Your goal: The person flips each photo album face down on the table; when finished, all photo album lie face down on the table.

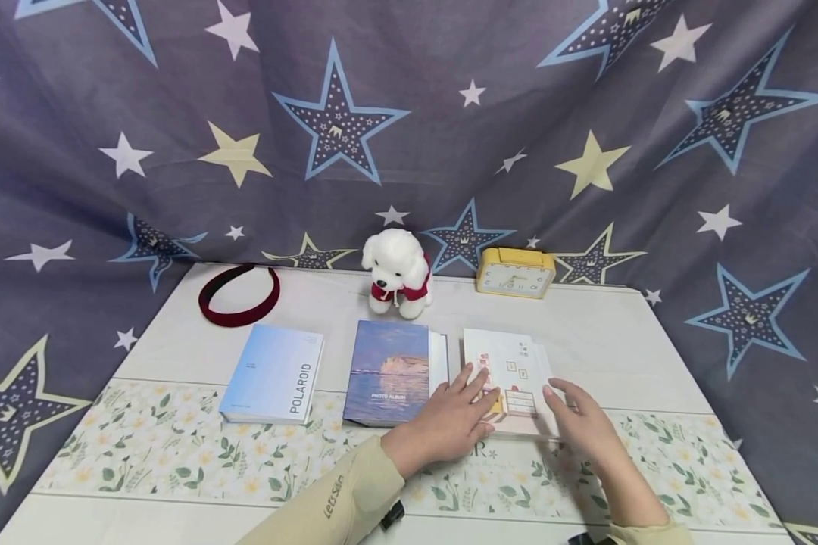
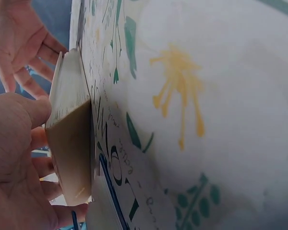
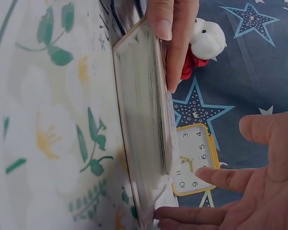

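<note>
Left hand [image 1: 450,418] rests, fingers spread, on the white book [image 1: 521,405], right of the table's [image 1: 607,341] middle, long axis running near edge to far. Right hand [image 1: 582,425], fingers apart, is at its right side; contact unconfirmed. Photo album [image 1: 387,371] hems the left; clock [image 1: 516,275] stands behind, near the far edge.

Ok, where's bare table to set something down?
Bare table between the headband and plush dog, right of the clock, and in front of the Polaroid album. Crowded: between the photo album and illustrated book, left hand over the near end.
</note>
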A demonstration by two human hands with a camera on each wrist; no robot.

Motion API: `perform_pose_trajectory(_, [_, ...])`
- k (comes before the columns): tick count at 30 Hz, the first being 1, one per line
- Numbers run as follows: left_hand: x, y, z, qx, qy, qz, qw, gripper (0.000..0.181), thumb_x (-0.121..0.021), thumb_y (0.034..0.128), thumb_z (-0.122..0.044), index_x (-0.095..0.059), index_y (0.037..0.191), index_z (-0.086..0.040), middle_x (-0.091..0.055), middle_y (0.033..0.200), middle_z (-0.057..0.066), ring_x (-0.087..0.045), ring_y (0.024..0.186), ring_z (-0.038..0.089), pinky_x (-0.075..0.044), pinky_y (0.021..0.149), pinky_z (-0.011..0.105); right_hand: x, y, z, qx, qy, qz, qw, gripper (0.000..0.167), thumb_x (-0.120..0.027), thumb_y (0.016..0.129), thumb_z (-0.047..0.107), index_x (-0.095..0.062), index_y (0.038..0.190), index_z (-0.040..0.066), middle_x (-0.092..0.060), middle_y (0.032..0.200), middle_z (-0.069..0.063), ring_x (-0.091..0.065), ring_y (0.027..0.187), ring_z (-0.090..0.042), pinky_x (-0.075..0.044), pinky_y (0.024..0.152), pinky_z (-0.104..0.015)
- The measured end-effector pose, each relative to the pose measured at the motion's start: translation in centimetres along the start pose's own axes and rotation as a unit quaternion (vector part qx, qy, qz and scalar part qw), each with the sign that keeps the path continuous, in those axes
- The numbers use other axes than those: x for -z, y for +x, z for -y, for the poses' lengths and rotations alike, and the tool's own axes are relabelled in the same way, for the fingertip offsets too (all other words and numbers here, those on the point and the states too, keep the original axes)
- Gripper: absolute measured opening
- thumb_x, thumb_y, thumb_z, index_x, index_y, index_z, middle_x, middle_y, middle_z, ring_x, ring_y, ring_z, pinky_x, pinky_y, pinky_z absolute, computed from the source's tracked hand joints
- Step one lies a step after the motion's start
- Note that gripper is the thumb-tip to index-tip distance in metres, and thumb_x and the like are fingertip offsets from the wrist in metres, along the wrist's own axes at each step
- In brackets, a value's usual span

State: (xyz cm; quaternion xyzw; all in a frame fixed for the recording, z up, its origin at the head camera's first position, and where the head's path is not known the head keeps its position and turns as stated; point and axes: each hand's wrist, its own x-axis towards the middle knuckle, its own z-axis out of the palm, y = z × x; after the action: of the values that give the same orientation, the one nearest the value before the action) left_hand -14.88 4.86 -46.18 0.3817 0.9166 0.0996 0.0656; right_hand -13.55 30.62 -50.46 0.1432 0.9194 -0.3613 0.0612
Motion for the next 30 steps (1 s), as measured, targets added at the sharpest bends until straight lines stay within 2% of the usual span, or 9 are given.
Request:
perform_pose_trajectory(6, [0.1,0.0,0.1,0.001,-0.011,-0.004,0.9999,0.057,-0.041,0.1026,-0.044,-0.032,0.154,-0.021,-0.014,0.162,0.007,-0.006,0.149,0.030,-0.030,0.110,0.054,-0.2,1.2,-1.3,-0.028,0.031,0.002,0.9991,0.091,-0.031,0.085,0.081,-0.034,0.153,0.021,-0.028,0.156,-0.019,-0.021,0.142,-0.047,-0.020,0.106,-0.069])
perform_pose_trajectory(16, [0.2,-0.2,0.2,-0.001,-0.004,-0.007,1.0000,0.058,-0.042,0.1026,-0.044,-0.032,0.154,-0.019,-0.017,0.161,0.011,-0.009,0.148,0.032,-0.032,0.111,0.049,-0.2,1.4,-1.6,-0.028,0.097,0.004,0.9949,0.085,-0.037,0.087,0.077,-0.036,0.151,0.021,-0.035,0.153,-0.016,-0.027,0.141,-0.043,-0.024,0.105,-0.068])
perform_pose_trajectory(20, [0.1,-0.2,0.2,-0.002,-0.005,-0.006,1.0000,0.058,-0.044,0.1023,-0.043,-0.033,0.154,-0.018,-0.018,0.161,0.012,-0.010,0.148,0.033,-0.033,0.110,0.048,0.1,0.5,-0.2,-0.033,0.117,0.004,0.9926,0.082,-0.039,0.090,0.072,-0.036,0.151,0.017,-0.036,0.152,-0.018,-0.029,0.140,-0.044,-0.026,0.105,-0.066])
perform_pose_trajectory(24, [0.1,-0.2,0.2,-0.006,-0.004,-0.010,0.9999,0.058,-0.046,0.1015,-0.042,-0.035,0.153,-0.017,-0.019,0.160,0.014,-0.013,0.147,0.034,-0.034,0.110,0.046,1.0,-1.3,2.1,-0.032,0.144,0.014,0.9890,0.084,-0.039,0.092,0.070,-0.034,0.151,0.012,-0.035,0.151,-0.023,-0.029,0.139,-0.046,-0.025,0.106,-0.066])
perform_pose_trajectory(30, [0.1,-0.3,0.2,-0.008,-0.006,-0.016,0.9998,0.059,-0.049,0.1008,-0.040,-0.036,0.152,-0.015,-0.021,0.159,0.016,-0.016,0.146,0.036,-0.035,0.110,0.045,1.8,-3.0,4.3,-0.047,0.176,0.012,0.9832,0.084,-0.040,0.091,0.071,-0.035,0.150,0.010,-0.037,0.151,-0.020,-0.031,0.139,-0.043,-0.025,0.108,-0.062])
